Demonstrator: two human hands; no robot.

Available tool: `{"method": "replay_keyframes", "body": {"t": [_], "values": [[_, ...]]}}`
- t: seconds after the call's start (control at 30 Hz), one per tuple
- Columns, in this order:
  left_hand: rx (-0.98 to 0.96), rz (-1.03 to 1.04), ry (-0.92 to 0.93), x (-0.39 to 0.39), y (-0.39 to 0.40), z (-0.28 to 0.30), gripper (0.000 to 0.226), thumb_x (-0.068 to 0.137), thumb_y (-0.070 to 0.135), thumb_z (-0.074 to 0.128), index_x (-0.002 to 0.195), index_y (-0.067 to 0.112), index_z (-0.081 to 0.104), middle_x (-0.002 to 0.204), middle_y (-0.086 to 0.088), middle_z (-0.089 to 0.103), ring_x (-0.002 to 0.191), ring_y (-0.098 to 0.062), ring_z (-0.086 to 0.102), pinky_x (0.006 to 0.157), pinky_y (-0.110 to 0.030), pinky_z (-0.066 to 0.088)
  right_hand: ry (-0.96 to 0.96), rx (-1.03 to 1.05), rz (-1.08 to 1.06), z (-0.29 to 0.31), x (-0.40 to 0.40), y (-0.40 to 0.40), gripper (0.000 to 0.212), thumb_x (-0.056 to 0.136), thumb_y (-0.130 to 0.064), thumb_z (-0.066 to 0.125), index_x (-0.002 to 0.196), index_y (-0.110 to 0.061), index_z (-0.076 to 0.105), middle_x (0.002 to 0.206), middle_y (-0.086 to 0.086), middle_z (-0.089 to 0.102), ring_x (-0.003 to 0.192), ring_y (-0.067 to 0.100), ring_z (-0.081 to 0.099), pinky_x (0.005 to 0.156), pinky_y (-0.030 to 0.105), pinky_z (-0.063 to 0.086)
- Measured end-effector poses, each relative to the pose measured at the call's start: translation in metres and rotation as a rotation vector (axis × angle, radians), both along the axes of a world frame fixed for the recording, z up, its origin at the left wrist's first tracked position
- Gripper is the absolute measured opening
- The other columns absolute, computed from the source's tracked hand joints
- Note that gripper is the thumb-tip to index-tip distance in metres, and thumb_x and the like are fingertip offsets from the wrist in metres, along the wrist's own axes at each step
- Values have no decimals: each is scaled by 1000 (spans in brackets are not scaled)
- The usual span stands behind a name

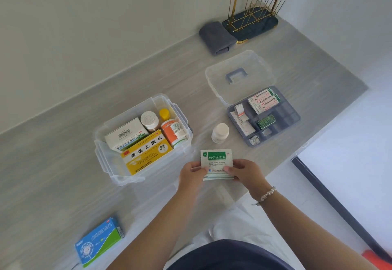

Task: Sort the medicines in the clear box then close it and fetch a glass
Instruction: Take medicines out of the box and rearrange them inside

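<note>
The clear box (106,163) stands open on the grey counter, left of centre, holding a yellow carton (146,153), a white carton, an orange bottle (172,131) and two capped bottles. Just to its right, my left hand (191,176) and my right hand (244,172) together hold a small stack of white-and-green medicine sachets (216,162) above the counter's front edge. A white pill bottle (220,132) stands beyond the sachets. The clear lid (237,74) with a grey handle lies at the back right, with the grey divider tray (294,119) of small packets in front of it.
A blue-and-green tablet carton (99,241) lies at the counter's near left. A folded grey cloth (216,37) and a gold wire rack (254,15) on a dark base sit at the back by the wall. The counter ends at the right, above white floor.
</note>
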State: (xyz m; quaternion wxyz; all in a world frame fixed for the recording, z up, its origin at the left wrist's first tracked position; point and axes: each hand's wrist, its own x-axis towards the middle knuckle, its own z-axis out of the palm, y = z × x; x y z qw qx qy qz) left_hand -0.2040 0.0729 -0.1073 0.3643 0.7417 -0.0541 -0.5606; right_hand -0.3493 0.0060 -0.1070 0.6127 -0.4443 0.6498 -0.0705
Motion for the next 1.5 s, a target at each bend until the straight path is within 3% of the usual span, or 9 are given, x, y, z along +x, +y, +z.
{"method": "replay_keyframes", "body": {"t": [0.1,0.3,0.63,0.87,0.97,1.13,1.27,1.37,1.5], "values": [[-62,2,12,10,12,19,15,83,10,65,94,16,58,102,-7,69,95,-24,66,84,-35,56,-52,-22,23,21,4,6,25,80,-17,70,104,-13,67,87,-4,72,75,9,66,61,14,53],[-196,23,-123,35,32,66,17,81,18,69,89,25,57,91,6,70,83,-9,65,57,-12,48,-151,-106,140,71,28,7,17,81,-17,69,98,-20,68,91,3,73,78,13,67,70,18,57],[-369,240,-205,84,49,103,25,75,6,73,91,20,61,85,5,73,75,-6,70,59,-13,52,-253,-191,396,112,91,-9,21,81,-18,69,102,-18,69,92,-3,74,84,11,69,66,16,56],[-192,161,-346,131,50,94,37,74,8,74,104,19,57,89,-6,71,85,-25,68,83,-47,55,-119,-313,708,105,159,-31,18,77,-22,72,94,-18,71,83,0,71,69,14,66,63,22,57],[-58,36,-419,144,44,88,31,75,14,73,103,16,59,89,-2,72,80,-23,69,79,-42,56,43,-291,935,92,181,-46,22,80,-26,68,97,-13,72,84,4,72,69,17,66,70,26,57],[122,-114,-514,149,27,78,10,82,22,61,89,19,56,70,8,61,56,-10,58,48,-20,43,160,-229,1093,67,207,-55,17,83,-22,64,87,-7,69,61,2,64,48,8,58,52,15,49],[243,-198,-515,150,16,70,26,85,19,57,108,7,56,94,-7,63,74,-21,60,52,-23,45,252,-276,1139,50,218,-48,28,88,-27,57,62,-20,48,38,-9,53,26,-5,48,38,10,39],[311,-352,-531,149,11,62,27,88,18,54,112,4,54,102,-10,61,85,-23,59,66,-27,50,270,-257,1173,40,219,-41,17,87,-25,60,83,-9,58,60,2,64,40,3,56,53,15,50],[353,-395,-524,151,10,59,24,92,14,47,112,2,52,96,-9,58,78,-20,53,57,-21,43,230,-240,1115,36,217,-38,25,85,-23,64,101,-4,62,88,15,74,53,13,62,58,21,55]]}}
